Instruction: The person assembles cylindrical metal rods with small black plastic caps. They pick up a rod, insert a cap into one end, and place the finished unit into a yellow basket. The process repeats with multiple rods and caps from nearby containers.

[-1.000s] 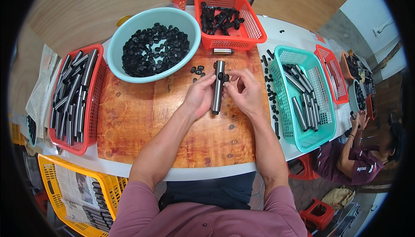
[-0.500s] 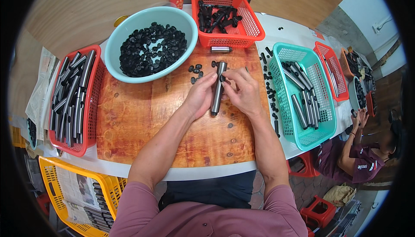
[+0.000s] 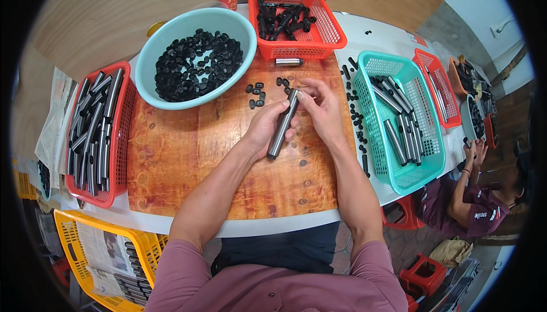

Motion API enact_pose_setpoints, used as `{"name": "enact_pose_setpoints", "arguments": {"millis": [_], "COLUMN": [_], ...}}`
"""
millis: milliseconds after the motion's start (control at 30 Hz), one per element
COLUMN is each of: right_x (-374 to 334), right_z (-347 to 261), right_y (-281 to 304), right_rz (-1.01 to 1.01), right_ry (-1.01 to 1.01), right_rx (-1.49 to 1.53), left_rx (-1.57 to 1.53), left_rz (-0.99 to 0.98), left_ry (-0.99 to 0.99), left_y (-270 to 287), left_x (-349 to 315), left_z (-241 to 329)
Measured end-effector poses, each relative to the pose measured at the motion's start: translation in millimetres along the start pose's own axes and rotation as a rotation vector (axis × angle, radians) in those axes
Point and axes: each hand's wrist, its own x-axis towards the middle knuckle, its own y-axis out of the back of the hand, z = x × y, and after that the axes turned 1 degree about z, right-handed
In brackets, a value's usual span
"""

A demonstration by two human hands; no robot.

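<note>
A metal tube (image 3: 281,130) with dark ends is held at a slant over the wooden board, its upper end leaning to the right. My left hand (image 3: 264,127) is closed around the tube's middle, thumb on top and fingertips showing beyond it. At the upper end, my right hand (image 3: 323,110) is closed, with thumb and fingers against the tube; whether a small part is between them is hidden. Several small black pieces (image 3: 259,91) lie on the board just beyond my hands. Another short metal tube (image 3: 288,62) lies farther back.
A pale blue basin (image 3: 145,78) of small black pieces stands back left. Red baskets with metal tubes (image 3: 119,152) and black parts (image 3: 336,34) stand left and behind. A green basket (image 3: 379,167) of tubes is right, beside scattered black pieces. A co-worker (image 3: 464,204) sits far right.
The tube has tilted more, its lower end swinging left and toward me. My right hand has moved up from the tube's middle to its upper end; more black pieces show on the board.
</note>
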Motion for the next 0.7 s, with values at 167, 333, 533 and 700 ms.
{"name": "enact_pose_setpoints", "arguments": {"millis": [167,333,533,700], "right_x": [-3,-1,-1,-1], "right_z": [-4,-2,-3,-3], "right_y": [-1,2,3,4], "right_rz": [-0.045,-0.065,-0.039,-0.001], "right_ry": [-0.097,-0.113,-0.101,-0.098], "right_rx": [0.078,0.132,0.233,0.272], "left_rx": [0.038,0.047,0.176,0.303], "left_rz": [-0.012,-0.031,-0.05,0.012], "left_ry": [0.017,-0.018,-0.094,-0.09], "left_y": [0,2,-1,-8], "left_x": [-1,1,0,-1], "left_z": [0,-3,-4,3]}}
